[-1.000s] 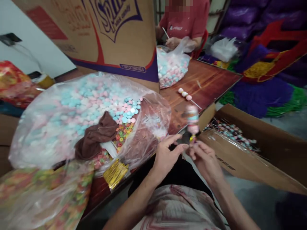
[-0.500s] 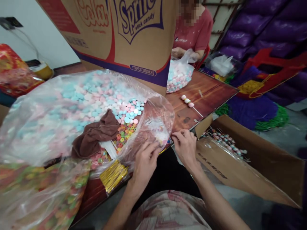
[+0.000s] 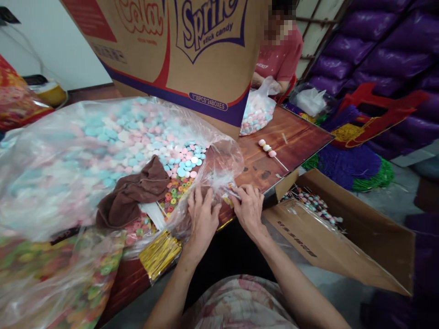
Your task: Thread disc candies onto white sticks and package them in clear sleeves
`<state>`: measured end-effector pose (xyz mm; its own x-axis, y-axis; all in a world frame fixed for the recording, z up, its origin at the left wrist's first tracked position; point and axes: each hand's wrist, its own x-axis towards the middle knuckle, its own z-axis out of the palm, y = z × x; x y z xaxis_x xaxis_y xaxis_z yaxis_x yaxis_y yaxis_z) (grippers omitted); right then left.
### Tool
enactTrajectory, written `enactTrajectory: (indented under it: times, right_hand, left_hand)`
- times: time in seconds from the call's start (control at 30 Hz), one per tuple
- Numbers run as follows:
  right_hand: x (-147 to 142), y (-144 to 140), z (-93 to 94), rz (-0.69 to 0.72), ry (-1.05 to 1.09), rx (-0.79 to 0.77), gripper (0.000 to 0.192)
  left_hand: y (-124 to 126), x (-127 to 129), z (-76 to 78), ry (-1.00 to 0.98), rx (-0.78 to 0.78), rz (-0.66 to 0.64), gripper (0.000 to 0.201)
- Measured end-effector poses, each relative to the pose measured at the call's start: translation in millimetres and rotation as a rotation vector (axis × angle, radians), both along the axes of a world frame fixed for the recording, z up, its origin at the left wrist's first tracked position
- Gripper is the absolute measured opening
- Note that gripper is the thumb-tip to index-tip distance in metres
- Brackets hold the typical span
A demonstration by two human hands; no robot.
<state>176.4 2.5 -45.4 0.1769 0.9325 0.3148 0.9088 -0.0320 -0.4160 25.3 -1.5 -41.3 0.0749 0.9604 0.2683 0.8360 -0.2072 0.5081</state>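
Looking at mid-frame, I see my left hand [image 3: 202, 212] lying flat and loose on the clear candy bag [image 3: 103, 151], while my right hand [image 3: 248, 208] apparently pinches its crinkled edge beside it.

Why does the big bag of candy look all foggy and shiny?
Head view: the clear plastic bag catches the light, so glare whitens the pastel candies beneath; picture edges bend and smear, and the hands stay fairly sharp mid-frame.
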Motion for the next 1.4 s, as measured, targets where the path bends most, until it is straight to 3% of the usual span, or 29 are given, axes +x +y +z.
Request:
enactTrajectory:
  times: [0.07,0.23,0.37,0.53,0.63,0.73,0.83,0.93,1.03,1.13,1.23,1.33,1.4]
  right_hand:
    - [1,0,-1.0,-0.008,0.024,0.008,0.01]
    - [3,3,1.6,-0.009,0.075,0.032,0.017]
    - [7,5,4.4,-0.004,0.258,0.062,0.02]
    - [16,-1,17.9,-0.067,0.705,0.358,0.021]
    - [19,-10,34.2,-0.091,0.773,0.546,0.015]
    - [15,-21,50.9,0.056,0.735,0.613,0.013]
    - [7,-26,61.5,0.323,0.689,0.531,0.02]
    - [0,-27,63.7,0.535,0.643,0.424,0.023]
    - [-3,-26,60.3,0.647,0.612,0.322,0.025]
    - [-7,-25,54.8,0.551,0.725,0.254,0.032]
    - [-13,-24,48.3,0.357,1.052,0.107,0.042]
    - [-18,-22,41.3,0.228,1.353,-0.105,0.03]
    - [-18,-20,37.4,0.152,1.413,-0.138,0.024]
  left_hand:
    - [1,3,0.2,0.025,-0.038,0.015,0.046]
    - [4,6,0.5,0.014,-0.084,0.026,0.043]
    - [6,2,0.2,-0.051,-0.063,0.009,0.039]
    - [4,4,12.4,-0.139,-0.025,0.024,0.03]
    - [-5,9,28.6,-0.256,0.044,0.036,0.025]
    - [-14,15,44.9,-0.56,-0.008,-0.047,0.029]
    - [-18,18,55.9,-1.014,-0.268,-0.11,0.038]
    - [-16,17,61.1,-1.422,-0.446,-0.062,0.045]
    - [-13,11,61.3,-1.561,-0.472,-0.002,0.033]
    - [-9,4,57.9,-1.64,-0.491,0.091,0.023]
    - [-5,2,54.0,-1.76,-0.502,0.204,0.023]
    - [-2,3,51.1,-1.851,-0.481,0.275,0.026]
    - [-3,4,49.2,-1.866,-0.499,0.264,0.026]
